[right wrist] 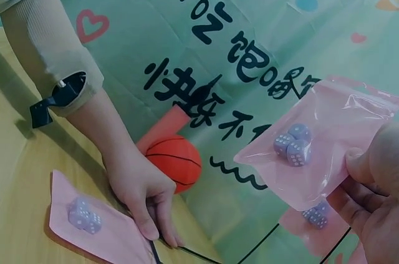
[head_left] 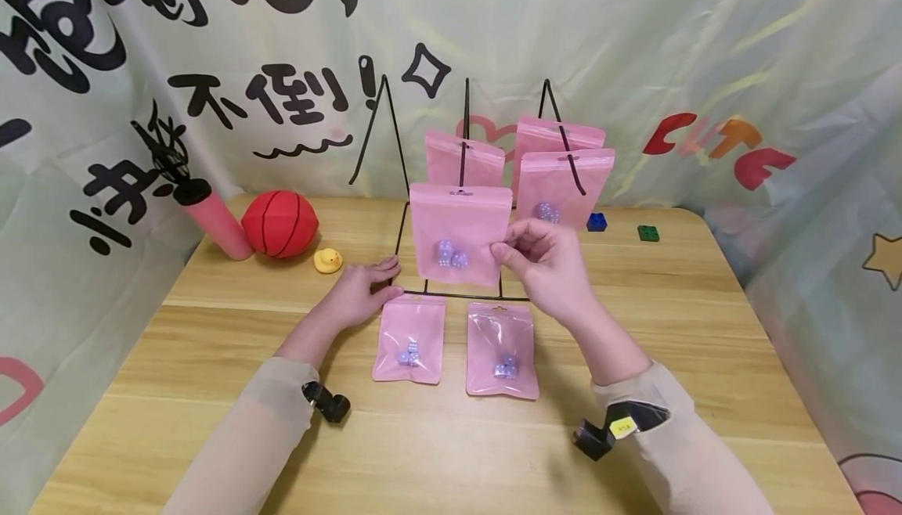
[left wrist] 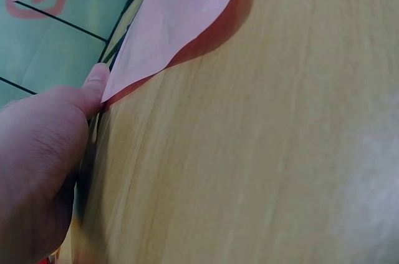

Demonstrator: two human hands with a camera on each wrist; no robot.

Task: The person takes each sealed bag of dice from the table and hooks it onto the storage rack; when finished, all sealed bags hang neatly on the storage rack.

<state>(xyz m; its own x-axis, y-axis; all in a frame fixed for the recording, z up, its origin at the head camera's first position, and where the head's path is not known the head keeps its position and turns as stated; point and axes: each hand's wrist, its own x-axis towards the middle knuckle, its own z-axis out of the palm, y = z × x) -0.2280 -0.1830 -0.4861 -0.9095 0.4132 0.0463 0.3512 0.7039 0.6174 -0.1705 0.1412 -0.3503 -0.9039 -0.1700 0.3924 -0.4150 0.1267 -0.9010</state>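
In the head view my right hand (head_left: 550,264) pinches the lower right edge of a pink zip bag (head_left: 461,217) holding lilac dice (head_left: 451,255). The bag's top slot is at the tip of the middle hook of a black wire display rack (head_left: 465,296); whether the hook passes through cannot be told. My left hand (head_left: 355,292) rests at the rack's front left base corner, fingers fairly straight, thumb (left wrist: 96,83) touching the wire. Two more pink bags with dice, a left one (head_left: 409,327) and a right one (head_left: 502,335), lie flat before the rack.
Behind hang a middle bag (head_left: 451,155) and two bags (head_left: 564,174) on the right hook. The left hook (head_left: 384,108) is bare. A red ball (head_left: 280,224), yellow duck (head_left: 327,261) and pink vase (head_left: 218,225) stand left; blue (head_left: 597,222) and green bricks (head_left: 648,233) lie right.
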